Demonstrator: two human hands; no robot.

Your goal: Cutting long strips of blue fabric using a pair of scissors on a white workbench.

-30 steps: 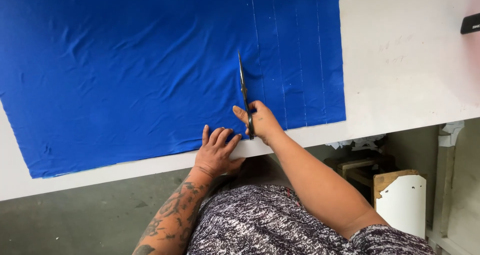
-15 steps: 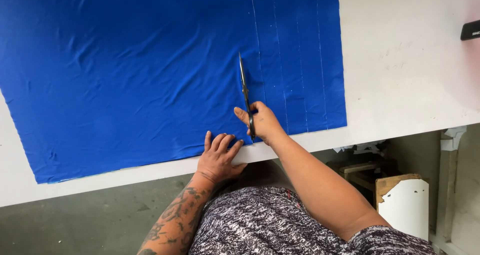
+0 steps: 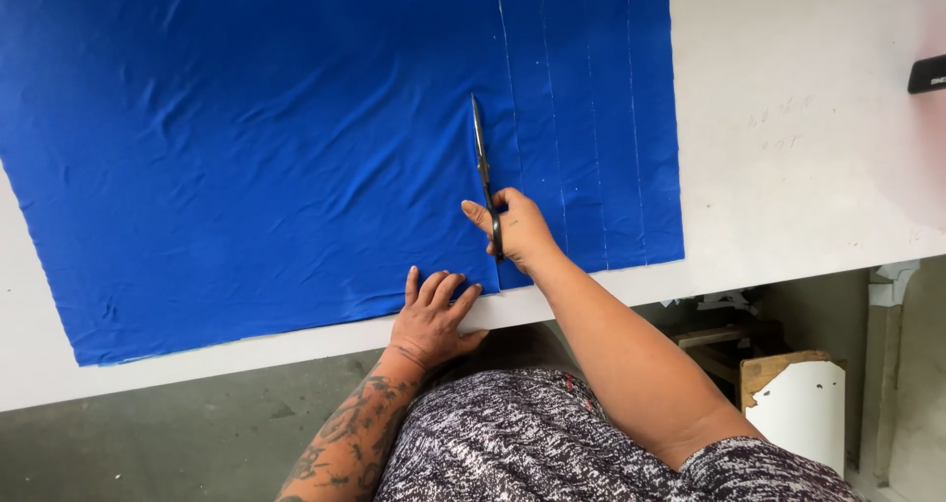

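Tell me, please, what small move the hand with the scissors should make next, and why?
Probably push the scissors a little further along the chalk line: the right hand holds them just inside the blue fabric, most of the line looks uncut, and the left hand pins the near edge.

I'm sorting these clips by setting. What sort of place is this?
Probably a sewing or cutting workshop. Blue fabric with chalk lines lies spread on a big white table; the right hand works scissors into it while the left hand presses its edge. The floor is bare concrete.

white table (image 3: 808, 167); black object at right edge (image 3: 926, 73); white board below (image 3: 803, 408); grey floor (image 3: 148, 443)
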